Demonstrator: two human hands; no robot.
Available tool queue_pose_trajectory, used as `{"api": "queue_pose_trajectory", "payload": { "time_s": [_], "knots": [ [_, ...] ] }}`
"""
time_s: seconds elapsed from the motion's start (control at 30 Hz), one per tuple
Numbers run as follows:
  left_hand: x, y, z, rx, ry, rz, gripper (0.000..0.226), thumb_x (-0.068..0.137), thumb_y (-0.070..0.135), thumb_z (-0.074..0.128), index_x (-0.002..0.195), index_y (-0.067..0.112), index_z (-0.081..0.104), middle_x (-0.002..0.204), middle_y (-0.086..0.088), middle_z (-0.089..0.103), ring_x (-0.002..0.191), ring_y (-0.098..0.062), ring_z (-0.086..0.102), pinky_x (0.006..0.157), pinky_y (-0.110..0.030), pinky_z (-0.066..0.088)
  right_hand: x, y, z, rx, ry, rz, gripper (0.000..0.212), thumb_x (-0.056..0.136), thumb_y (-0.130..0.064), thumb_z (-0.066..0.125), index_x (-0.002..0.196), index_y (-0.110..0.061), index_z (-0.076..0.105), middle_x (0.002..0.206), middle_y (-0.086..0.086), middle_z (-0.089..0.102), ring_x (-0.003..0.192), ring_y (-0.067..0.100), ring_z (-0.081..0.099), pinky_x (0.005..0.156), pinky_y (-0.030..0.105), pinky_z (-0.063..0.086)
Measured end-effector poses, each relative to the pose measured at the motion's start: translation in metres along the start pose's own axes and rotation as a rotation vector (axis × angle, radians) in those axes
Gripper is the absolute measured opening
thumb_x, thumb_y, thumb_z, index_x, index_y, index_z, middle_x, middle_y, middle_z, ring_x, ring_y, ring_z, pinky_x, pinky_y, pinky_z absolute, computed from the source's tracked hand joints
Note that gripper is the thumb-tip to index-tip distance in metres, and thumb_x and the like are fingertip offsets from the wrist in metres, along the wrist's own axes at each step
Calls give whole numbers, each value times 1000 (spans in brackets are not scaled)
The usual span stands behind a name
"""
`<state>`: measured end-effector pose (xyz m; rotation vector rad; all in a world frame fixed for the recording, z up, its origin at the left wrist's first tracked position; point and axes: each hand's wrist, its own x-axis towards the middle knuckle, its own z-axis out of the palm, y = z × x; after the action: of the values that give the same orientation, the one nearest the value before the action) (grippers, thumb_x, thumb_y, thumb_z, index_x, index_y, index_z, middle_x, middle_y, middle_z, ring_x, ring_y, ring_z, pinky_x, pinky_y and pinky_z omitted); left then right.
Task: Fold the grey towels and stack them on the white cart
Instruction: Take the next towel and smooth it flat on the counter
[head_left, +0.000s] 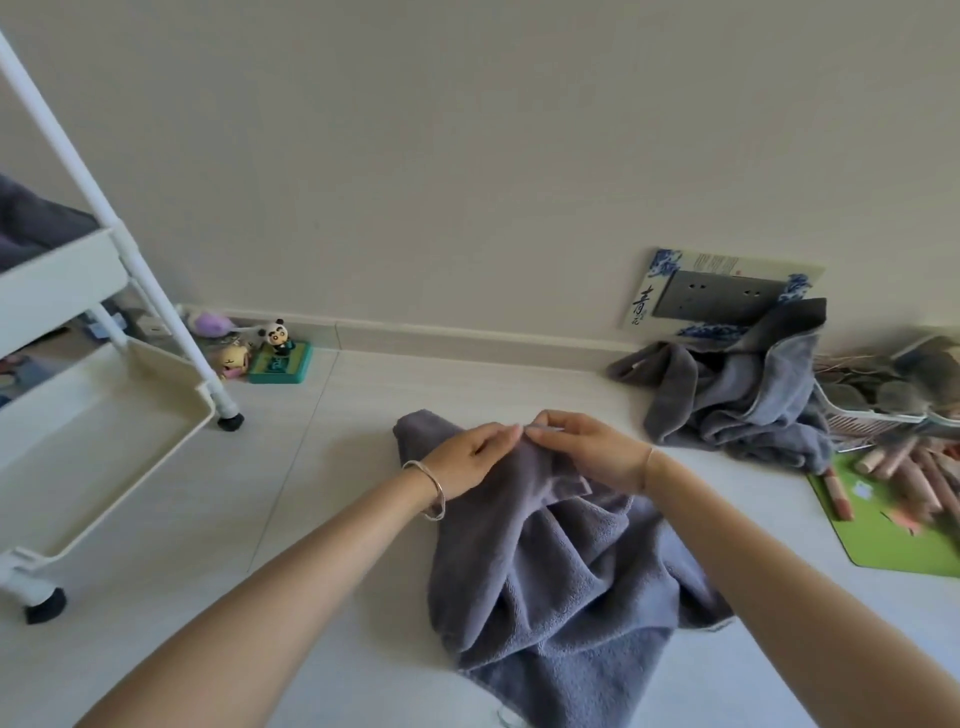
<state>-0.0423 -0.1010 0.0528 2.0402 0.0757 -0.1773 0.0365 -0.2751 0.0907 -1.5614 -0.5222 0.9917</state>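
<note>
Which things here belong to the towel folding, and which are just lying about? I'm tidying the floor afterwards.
Part of the job:
- grey towel, gripped at its top edge by left hand and right hand
- heap of grey towels by the wall
- white cart, grey cloth already on its upper shelf

Just lying about:
- panda toy
- green mat
- wall socket

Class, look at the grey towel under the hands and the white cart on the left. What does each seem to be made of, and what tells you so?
Grey towel on the floor: soft looped terry or microfibre cloth, matte; its fuzzy nap and loose folds show this. White wheeled cart: probably painted metal or plastic, smooth with a slight sheen; thin rigid tubes and rounded tray rims suggest it.
</note>
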Motion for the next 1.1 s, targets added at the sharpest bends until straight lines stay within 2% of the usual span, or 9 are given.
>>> {"api": "queue_pose_trajectory", "payload": {
  "time_s": [0.1, 0.2, 0.3, 0.43, 0.53, 0.63, 0.77, 0.97, 1.1],
  "knots": [
    [0, 18, -21, 38, 18, 38, 55, 74, 59, 66, 83, 5, 65, 72, -2, 60, 68, -9, 51, 66, -29, 42, -6, -20, -13, -49, -17, 40, 29, 77, -42, 73, 84, -17, 60, 81, 3, 67, 73, 16, 60, 65, 23, 49],
    [-4, 45, -41, -159, 128, 49, 21, 83, 35, 68, 75, 16, 70, 66, 15, 64, 65, 4, 54, 64, -14, 42, -19, -27, -21, -285, -224, 220, 17, 80, -35, 72, 83, -18, 70, 80, -2, 70, 73, 13, 65, 68, 21, 50],
    [-11, 65, -60, -331, 304, 18, 10, 86, 35, 64, 84, 28, 69, 77, 21, 69, 75, 9, 61, 72, -8, 47, -29, -35, -26, -191, -393, 239, 23, 81, -27, 70, 65, -15, 59, 57, -4, 49, 54, 8, 44, 58, 16, 38],
    [-15, 77, -81, -604, 430, 5, 21, 88, 38, 61, 87, 18, 68, 91, 0, 70, 85, -10, 63, 82, -24, 49, -17, -68, -36, 154, 39, -6, 34, 86, -30, 51, 56, -21, 62, 53, -6, 54, 42, 5, 45, 44, 15, 33],
    [-1, 58, -97, -789, 848, -119, 23, 91, 36, 58, 85, 14, 63, 89, -7, 66, 84, -20, 61, 84, -33, 52, 8, -85, -49, 359, 227, -179, 27, 100, -29, 37, 105, -20, 63, 101, -3, 70, 85, 9, 67, 66, 18, 56],
    [5, 18, -108, -640, 1136, -363, 34, 93, 35, 53, 112, 8, 57, 114, -16, 62, 103, -29, 60, 97, -41, 46, 23, -65, -49, 183, 244, -60, 32, 102, -26, 34, 127, -13, 50, 125, 4, 59, 104, 17, 61, 84, 28, 53],
    [-2, -22, -75, -215, 867, -663, 73, 84, 43, 62, 140, 6, 32, 141, -16, 43, 127, -32, 45, 105, -35, 36, 22, -10, -35, -118, 247, 130, 23, 97, -21, 50, 117, -12, 58, 118, 8, 61, 97, 18, 59, 80, 25, 49],
    [-9, -44, -3, 337, 255, -173, 91, 74, 43, 75, 145, 16, 26, 147, -6, 36, 136, -21, 33, 111, -29, 25, 11, 64, -13, -411, 156, 401, 23, 90, -31, 61, 106, -14, 62, 91, 3, 59, 82, 14, 56, 73, 25, 50],
    [-2, -49, 26, 638, -65, -91, 111, 67, 55, 75, 150, 23, 8, 157, -3, 9, 145, -23, 10, 117, -37, 14, 6, 87, 6, -395, 50, 443, 22, 89, -33, 63, 92, -11, 64, 75, 1, 56, 64, 10, 52, 62, 19, 49]
  ]
}}
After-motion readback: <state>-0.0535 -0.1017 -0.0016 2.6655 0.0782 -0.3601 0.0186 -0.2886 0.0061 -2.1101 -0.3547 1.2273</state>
